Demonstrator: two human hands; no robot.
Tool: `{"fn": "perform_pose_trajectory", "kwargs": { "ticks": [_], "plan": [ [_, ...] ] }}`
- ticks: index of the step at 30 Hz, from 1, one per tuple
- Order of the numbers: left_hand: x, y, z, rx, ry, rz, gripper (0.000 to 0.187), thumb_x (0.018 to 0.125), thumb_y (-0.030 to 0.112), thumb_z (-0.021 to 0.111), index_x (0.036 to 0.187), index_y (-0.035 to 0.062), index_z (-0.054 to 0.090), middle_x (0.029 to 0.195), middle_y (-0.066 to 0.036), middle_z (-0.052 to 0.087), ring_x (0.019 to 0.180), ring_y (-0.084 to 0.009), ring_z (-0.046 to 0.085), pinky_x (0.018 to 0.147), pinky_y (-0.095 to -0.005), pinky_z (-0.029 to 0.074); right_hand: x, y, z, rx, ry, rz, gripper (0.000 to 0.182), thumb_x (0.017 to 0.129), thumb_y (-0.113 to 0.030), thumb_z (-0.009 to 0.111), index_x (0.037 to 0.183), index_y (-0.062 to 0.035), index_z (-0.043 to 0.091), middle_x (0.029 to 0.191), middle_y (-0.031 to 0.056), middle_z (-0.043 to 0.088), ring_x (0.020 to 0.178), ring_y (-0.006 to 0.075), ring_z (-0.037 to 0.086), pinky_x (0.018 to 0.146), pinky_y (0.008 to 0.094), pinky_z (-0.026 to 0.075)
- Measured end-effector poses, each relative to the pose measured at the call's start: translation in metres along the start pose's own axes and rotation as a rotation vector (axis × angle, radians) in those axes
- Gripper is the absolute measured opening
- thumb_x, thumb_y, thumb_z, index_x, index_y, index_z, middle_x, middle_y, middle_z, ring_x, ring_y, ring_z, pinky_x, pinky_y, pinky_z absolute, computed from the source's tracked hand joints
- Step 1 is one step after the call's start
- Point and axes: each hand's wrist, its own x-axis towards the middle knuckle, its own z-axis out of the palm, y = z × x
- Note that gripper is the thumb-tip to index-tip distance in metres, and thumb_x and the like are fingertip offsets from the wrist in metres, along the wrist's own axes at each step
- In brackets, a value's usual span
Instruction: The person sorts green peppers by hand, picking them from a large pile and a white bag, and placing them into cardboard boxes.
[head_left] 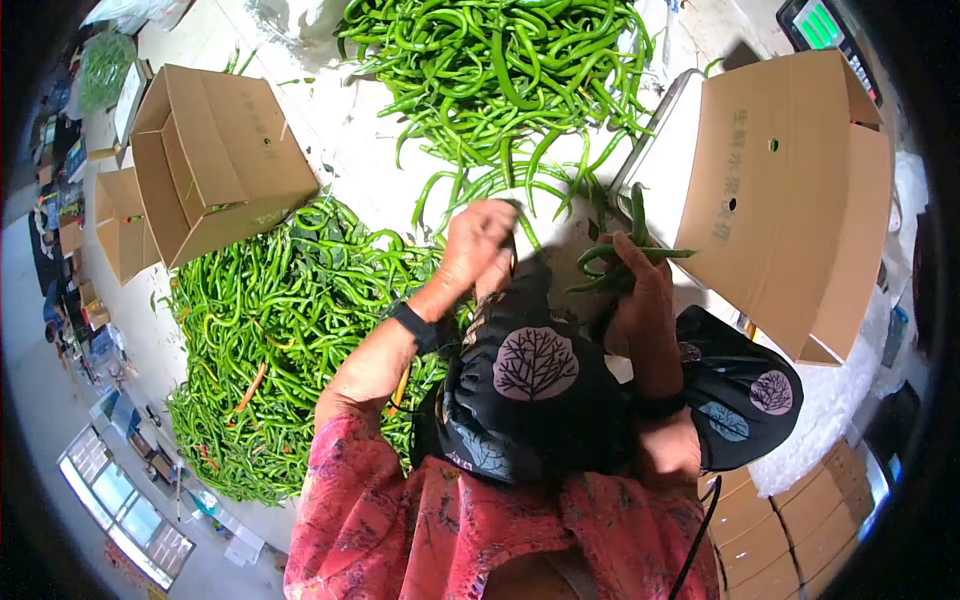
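Note:
My right hand (645, 295) is closed around several long green chili peppers (640, 215), which stick out past the fingers in different directions. To its left, my left hand (482, 240) is curled with its fingers bent inward and slightly blurred. What it holds, if anything, I cannot make out. A dark band is on my left wrist. Just beyond the hands, loose chili peppers lie at the edge of a big heap of green chili peppers (490, 70). Another heap (290, 350), with a few red and orange ones mixed in, spreads beside my left forearm.
An open cardboard box (790, 190) with printed characters stands on the right. A second open box (225, 150) sits at the left behind the heap. At the top right is a scale with a green display (818, 25). Clear plastic wrap (830, 420) and stacked cartons (800, 520) are at lower right.

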Motion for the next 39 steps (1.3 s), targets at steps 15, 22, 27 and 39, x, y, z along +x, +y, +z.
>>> {"fn": "perform_pose_trajectory", "kwargs": {
  "ticks": [15,22,27,39],
  "plan": [
    [0.092,-0.065,0.03,0.396,0.272,-0.213,0.025,0.087,0.021,0.07,0.098,-0.0007,0.064,0.081,-0.014,0.066,0.062,-0.0265,0.057,0.06,-0.0391,0.047,0.0,-0.014,0.008,0.366,0.062,0.365,0.028,0.086,-0.02,0.075,0.106,-0.006,0.06,0.088,0.0013,0.061,0.074,0.0119,0.057,0.067,0.0291,0.048],
    [0.073,-0.025,-0.011,-0.991,-0.035,-0.736,0.01,0.093,0.015,0.064,0.088,0.0073,0.061,0.07,0.001,0.058,0.053,-0.0083,0.051,0.04,-0.0189,0.035,-0.002,-0.021,0.006,0.407,0.079,0.346,0.03,0.087,-0.021,0.074,0.108,-0.0067,0.058,0.09,0.0029,0.061,0.079,0.0126,0.056,0.074,0.0284,0.048],
    [0.072,-0.024,-0.018,-0.57,0.007,-0.574,0.009,0.093,0.014,0.062,0.09,0.006,0.064,0.074,-0.003,0.065,0.059,-0.0094,0.058,0.051,-0.0238,0.046,-0.004,-0.009,0.008,0.35,0.068,0.335,0.029,0.086,-0.019,0.074,0.108,-0.0067,0.058,0.092,0.0046,0.062,0.082,0.0152,0.058,0.077,0.0302,0.049],
    [0.018,-0.154,-0.061,0.736,0.362,-0.167,0.03,0.073,0.01,0.07,0.102,0.01,0.061,0.089,-0.017,0.06,0.088,-0.0381,0.06,0.078,-0.0484,0.049,-0.004,-0.002,0.003,0.285,-0.002,0.33,0.022,0.085,-0.006,0.069,0.103,-0.0048,0.057,0.094,0.0092,0.065,0.085,0.018,0.062,0.078,0.0309,0.049]
  ]
}}
